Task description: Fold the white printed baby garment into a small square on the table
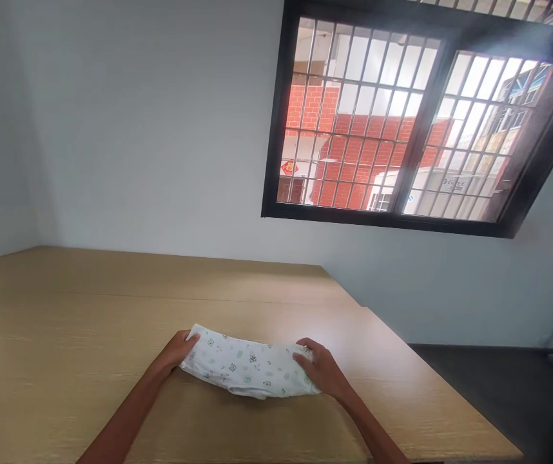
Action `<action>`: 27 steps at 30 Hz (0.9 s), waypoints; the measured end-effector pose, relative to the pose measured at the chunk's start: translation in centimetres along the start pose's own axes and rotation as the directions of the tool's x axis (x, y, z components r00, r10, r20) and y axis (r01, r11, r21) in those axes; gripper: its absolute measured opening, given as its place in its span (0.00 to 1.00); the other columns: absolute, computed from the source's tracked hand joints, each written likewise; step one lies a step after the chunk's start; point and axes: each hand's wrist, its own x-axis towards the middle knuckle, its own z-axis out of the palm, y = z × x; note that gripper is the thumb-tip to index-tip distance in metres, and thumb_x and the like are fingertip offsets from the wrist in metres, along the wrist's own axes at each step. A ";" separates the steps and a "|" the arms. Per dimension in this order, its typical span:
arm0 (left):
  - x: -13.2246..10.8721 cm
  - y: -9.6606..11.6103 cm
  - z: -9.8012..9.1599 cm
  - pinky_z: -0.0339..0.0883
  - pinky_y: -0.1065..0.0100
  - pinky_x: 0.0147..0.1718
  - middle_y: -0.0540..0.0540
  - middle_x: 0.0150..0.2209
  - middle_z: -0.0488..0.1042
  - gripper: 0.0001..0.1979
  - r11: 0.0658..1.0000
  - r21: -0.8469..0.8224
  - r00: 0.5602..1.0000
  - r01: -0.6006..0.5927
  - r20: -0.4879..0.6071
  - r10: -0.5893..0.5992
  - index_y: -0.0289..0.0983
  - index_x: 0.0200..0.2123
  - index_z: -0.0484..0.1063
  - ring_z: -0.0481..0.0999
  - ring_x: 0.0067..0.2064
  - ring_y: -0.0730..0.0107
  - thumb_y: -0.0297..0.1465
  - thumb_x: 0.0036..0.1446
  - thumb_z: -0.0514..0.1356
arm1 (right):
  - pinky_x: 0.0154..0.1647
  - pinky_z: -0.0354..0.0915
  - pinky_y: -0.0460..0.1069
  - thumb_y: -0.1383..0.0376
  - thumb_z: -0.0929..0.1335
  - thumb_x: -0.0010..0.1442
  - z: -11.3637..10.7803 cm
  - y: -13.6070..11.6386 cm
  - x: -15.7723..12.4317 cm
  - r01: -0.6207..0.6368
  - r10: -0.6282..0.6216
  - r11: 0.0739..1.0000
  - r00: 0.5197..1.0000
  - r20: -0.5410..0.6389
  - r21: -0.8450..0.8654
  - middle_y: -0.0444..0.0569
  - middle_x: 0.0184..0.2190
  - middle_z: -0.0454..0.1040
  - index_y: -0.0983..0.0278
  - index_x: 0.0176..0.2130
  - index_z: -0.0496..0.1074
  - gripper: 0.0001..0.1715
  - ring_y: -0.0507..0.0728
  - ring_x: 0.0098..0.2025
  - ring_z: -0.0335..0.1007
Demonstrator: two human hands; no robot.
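Note:
A folded white cloth (250, 364) with a small green and dark animal print spans the space between my two hands, low over the front part of the table. My left hand (178, 350) grips its left end, the thumb on top and the other fingers underneath. At the right end, my right hand (319, 367) is closed on the fabric, with thumb and fingers around the edge. The cloth's lower edge sags a little in the middle, where a fold shows. Whether its underside touches the table cannot be made out.
The wooden table (87, 335) stretches far to the left and back to a pale wall (151, 129). Its right edge slants towards me, with dark floor (494, 380) beyond it. A dark-framed, barred window (354, 212) is set in the wall at upper right.

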 end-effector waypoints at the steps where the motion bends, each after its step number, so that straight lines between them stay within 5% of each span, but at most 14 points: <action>1: -0.2 -0.2 -0.2 0.66 0.66 0.32 0.44 0.31 0.74 0.21 0.999 -0.031 1.000 0.007 0.021 -0.006 0.34 0.30 0.70 0.74 0.36 0.56 0.48 0.51 0.59 | 0.37 0.63 0.49 0.54 0.66 0.60 -0.3 -0.5 0.0 0.017 -0.019 0.999 0.998 0.057 0.041 0.48 0.38 0.71 0.63 0.45 0.69 0.18 0.57 0.38 0.66; 5: -0.2 -1.0 -0.6 0.67 0.66 0.31 0.41 0.34 0.75 0.25 0.989 -0.141 0.998 0.036 0.050 -0.029 0.32 0.33 0.71 0.75 0.38 0.53 0.50 0.45 0.58 | 0.39 0.68 0.50 0.58 0.70 0.54 -0.4 -1.1 -0.7 -0.030 -0.005 0.984 0.982 0.191 0.176 0.52 0.46 0.69 0.63 0.58 0.61 0.34 0.58 0.43 0.68; 8: 0.1 -1.5 -0.5 0.66 0.67 0.30 0.41 0.31 0.74 0.24 0.982 -0.184 0.999 0.045 0.013 -0.043 0.32 0.32 0.71 0.75 0.35 0.54 0.48 0.45 0.60 | 0.49 0.67 0.53 0.61 0.69 0.54 -0.1 -0.2 -1.7 0.000 -0.050 0.965 0.982 0.185 0.261 0.55 0.49 0.68 0.65 0.59 0.58 0.36 0.60 0.49 0.67; 13: 0.3 -1.9 -0.3 0.65 0.68 0.28 0.43 0.29 0.73 0.17 0.970 -0.236 0.997 0.060 -0.030 -0.069 0.32 0.30 0.70 0.74 0.31 0.60 0.43 0.48 0.60 | 0.50 0.66 0.53 0.62 0.67 0.57 -0.1 0.9 -2.9 -0.017 -0.031 0.969 0.981 0.190 0.247 0.54 0.48 0.69 0.64 0.68 0.38 0.50 0.57 0.47 0.69; 17: -0.2 -1.4 -0.4 0.66 0.68 0.27 0.44 0.27 0.73 0.16 0.975 -0.219 0.997 0.051 -0.044 -0.062 0.33 0.29 0.69 0.74 0.32 0.59 0.43 0.49 0.62 | 0.42 0.67 0.51 0.55 0.61 0.66 0.4 1.4 -2.6 0.047 -0.053 0.989 0.998 0.037 0.137 0.53 0.42 0.72 0.65 0.67 0.44 0.38 0.57 0.40 0.69; 21: -0.6 -0.7 -0.4 0.67 0.67 0.27 0.44 0.25 0.72 0.19 0.987 -0.156 0.997 0.044 -0.058 -0.053 0.34 0.26 0.69 0.75 0.33 0.53 0.45 0.47 0.65 | 0.42 0.66 0.50 0.54 0.56 0.69 1.2 2.3 -2.0 0.159 -0.160 0.987 0.972 -0.172 -0.019 0.57 0.52 0.68 0.64 0.58 0.61 0.25 0.60 0.47 0.68; 27: -0.3 -0.6 -0.6 0.66 0.68 0.29 0.44 0.29 0.74 0.14 1.000 -0.005 0.991 0.011 -0.135 -0.012 0.32 0.30 0.72 0.75 0.33 0.60 0.39 0.52 0.65 | 0.33 0.62 0.49 0.52 0.53 0.70 1.4 2.6 -1.6 0.117 -0.129 0.988 0.984 -0.126 -0.105 0.49 0.32 0.70 0.64 0.49 0.67 0.25 0.56 0.28 0.61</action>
